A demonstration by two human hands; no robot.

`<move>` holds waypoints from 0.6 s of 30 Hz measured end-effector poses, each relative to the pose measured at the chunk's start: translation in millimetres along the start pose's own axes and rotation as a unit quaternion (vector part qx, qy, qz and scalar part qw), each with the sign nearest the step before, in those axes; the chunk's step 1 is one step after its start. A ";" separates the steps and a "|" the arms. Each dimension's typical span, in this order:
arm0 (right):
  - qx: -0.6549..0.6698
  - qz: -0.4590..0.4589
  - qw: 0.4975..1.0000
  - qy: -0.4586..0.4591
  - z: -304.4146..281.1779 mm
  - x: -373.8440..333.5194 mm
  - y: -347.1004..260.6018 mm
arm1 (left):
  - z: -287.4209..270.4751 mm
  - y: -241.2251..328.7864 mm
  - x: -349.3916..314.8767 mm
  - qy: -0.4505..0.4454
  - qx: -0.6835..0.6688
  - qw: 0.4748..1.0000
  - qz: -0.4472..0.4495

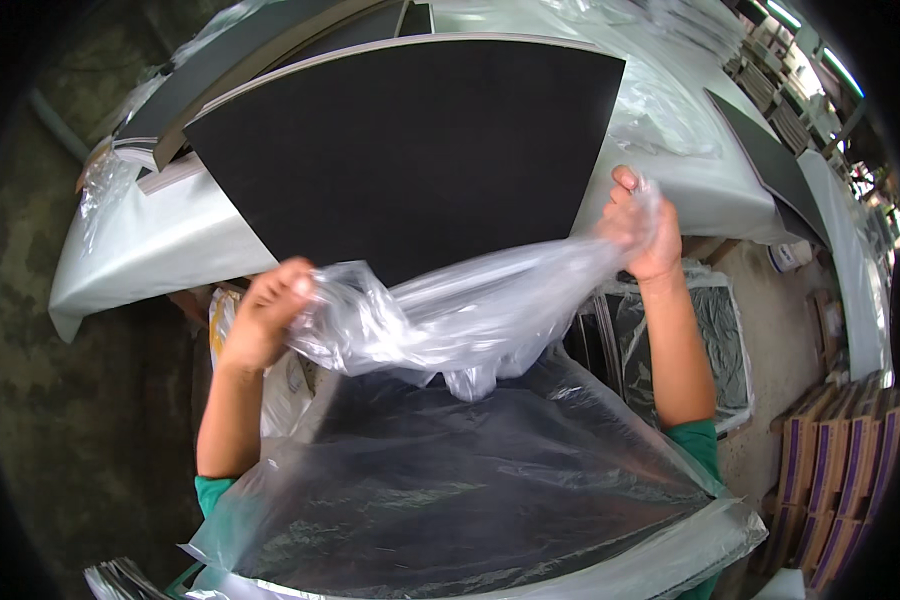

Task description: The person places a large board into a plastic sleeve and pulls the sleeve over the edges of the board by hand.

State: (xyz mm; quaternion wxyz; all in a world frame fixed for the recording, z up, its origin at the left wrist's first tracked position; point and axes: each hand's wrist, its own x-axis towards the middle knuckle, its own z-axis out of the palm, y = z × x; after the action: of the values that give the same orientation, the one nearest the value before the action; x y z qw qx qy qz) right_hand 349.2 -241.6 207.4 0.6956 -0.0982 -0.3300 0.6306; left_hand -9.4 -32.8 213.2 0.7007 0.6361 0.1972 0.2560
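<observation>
My left hand (272, 308) grips one side of a clear plastic bag (440, 315), its fingers closed on the bunched film. Opposite it, and higher, my right hand (640, 225) is closed on the other side, with film over its fingers. Between both hands the bag's upper part is gathered in folds. Its lower part spreads toward me over a large dark panel (450, 480), seen through the film. Just beyond the bag, a stack of black panels (410, 140) with pale edges rests on the covered table; the bunched film overlaps its near edge.
A white sheet (160, 250) covers the table and hangs at its front. More dark panels (270, 60) lean at the far left, near loose clear film (660, 110). Below right are a plastic-wrapped panel (685, 340) and stacked cartons (835, 450). A white tub (790, 256) stands near the table.
</observation>
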 end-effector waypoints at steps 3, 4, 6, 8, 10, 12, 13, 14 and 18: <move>-0.285 0.171 0.941 -0.062 17.1 0.0 11.9 | -23.2 36.4 7.5 -0.130 -0.218 0.959 0.129; -0.367 0.271 0.883 -0.108 25.4 6.2 18.2 | -11.7 40.7 6.0 -0.013 -0.195 0.971 0.139; -0.470 0.316 0.811 -0.146 36.4 12.3 28.3 | 0.3 42.9 7.4 0.091 -0.206 0.965 0.137; -0.481 0.223 0.843 -0.093 28.4 13.2 28.3 | 16.6 48.2 15.7 0.242 -0.185 0.947 0.107; -0.442 0.195 0.865 -0.137 16.0 8.7 22.0 | -4.4 39.7 20.1 0.190 -0.209 0.952 0.114; -0.592 0.235 0.753 -0.167 24.1 8.0 22.5 | -7.8 40.8 22.7 0.176 -0.215 0.954 0.115; -0.625 0.221 0.726 -0.183 28.0 7.2 27.1 | -7.4 39.2 24.5 0.187 -0.204 0.955 0.110; -0.622 0.202 0.735 -0.178 28.2 8.2 29.5 | -7.7 37.1 26.5 0.198 -0.192 0.955 0.104; -0.121 -0.011 0.991 -0.051 10.0 -7.0 19.7 | -50.1 12.6 23.7 -0.056 0.087 0.994 0.020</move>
State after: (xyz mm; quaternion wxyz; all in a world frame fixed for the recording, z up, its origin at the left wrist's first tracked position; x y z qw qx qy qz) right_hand 327.5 -247.3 201.8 0.6680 -0.1459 -0.4401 0.5820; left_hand -22.2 22.0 221.2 0.6474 0.7116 0.1668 0.2160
